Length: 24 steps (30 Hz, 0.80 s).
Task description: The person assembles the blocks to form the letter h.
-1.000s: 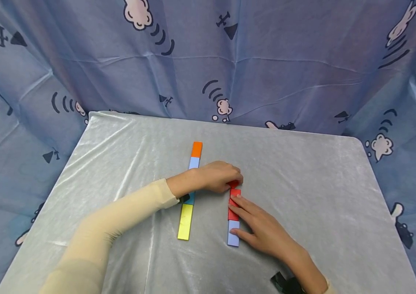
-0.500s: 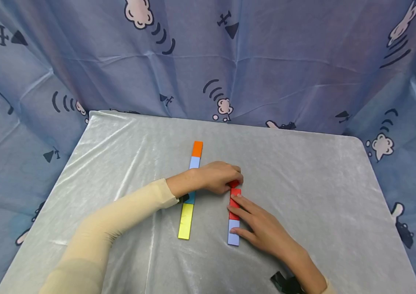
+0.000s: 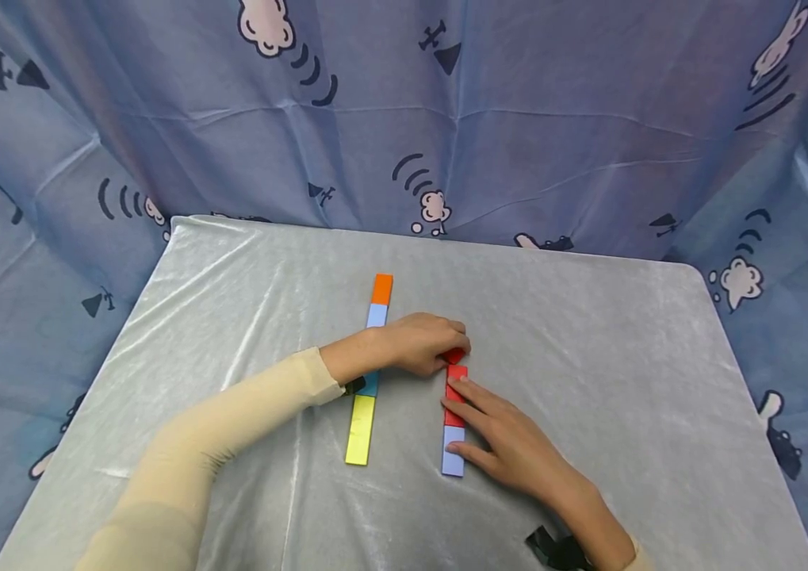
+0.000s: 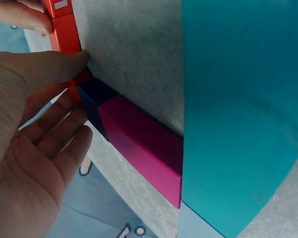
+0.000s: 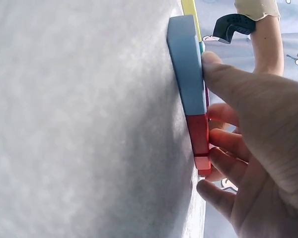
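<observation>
My left hand (image 3: 421,342) reaches across to the far end of the right-hand row and pinches a red block (image 3: 455,356) between thumb and fingers. Nearer to me the row continues in red (image 3: 457,373) and ends in a light blue block (image 3: 453,465). My right hand (image 3: 511,444) lies along this row, fingertips on the red part and thumb on the light blue block. In the left wrist view a navy block (image 4: 93,101) and a magenta block (image 4: 141,148) bridge from the pinched block toward a teal block (image 4: 238,99); my left hand and wrist hide this bridge in the head view.
The left-hand row runs from an orange block (image 3: 382,289) through a light blue one (image 3: 377,315) to a yellow block (image 3: 360,432); my left forearm crosses over it. A pale grey cloth (image 3: 589,341) covers the table, and a patterned blue curtain (image 3: 375,119) hangs behind.
</observation>
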Each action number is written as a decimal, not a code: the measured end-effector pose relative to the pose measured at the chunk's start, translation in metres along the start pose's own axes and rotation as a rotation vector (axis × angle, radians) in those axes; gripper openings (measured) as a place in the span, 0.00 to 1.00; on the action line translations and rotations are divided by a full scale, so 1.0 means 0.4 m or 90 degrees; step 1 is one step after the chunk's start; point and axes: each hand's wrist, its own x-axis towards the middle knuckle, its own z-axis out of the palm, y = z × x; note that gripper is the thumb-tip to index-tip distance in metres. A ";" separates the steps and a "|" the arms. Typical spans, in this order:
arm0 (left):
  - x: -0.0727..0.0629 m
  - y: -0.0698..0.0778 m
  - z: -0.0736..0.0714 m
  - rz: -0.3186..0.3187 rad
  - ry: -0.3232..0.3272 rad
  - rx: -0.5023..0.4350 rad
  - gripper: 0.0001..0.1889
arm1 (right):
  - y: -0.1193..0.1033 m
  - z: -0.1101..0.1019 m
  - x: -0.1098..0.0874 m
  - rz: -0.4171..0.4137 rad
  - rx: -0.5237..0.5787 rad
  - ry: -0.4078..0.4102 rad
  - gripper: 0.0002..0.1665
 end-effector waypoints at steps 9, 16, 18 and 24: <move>-0.009 -0.004 0.003 -0.002 0.019 -0.028 0.26 | -0.001 -0.017 -0.002 0.015 0.011 -0.013 0.39; -0.068 -0.028 -0.001 -0.045 0.070 -0.057 0.29 | 0.016 -0.041 -0.005 0.022 0.016 0.034 0.36; -0.098 -0.029 0.001 -0.075 0.097 -0.073 0.29 | 0.021 -0.048 -0.006 0.029 0.018 0.042 0.35; -0.197 -0.021 0.021 -0.163 0.180 -0.142 0.28 | 0.036 -0.062 -0.005 0.065 0.023 0.035 0.39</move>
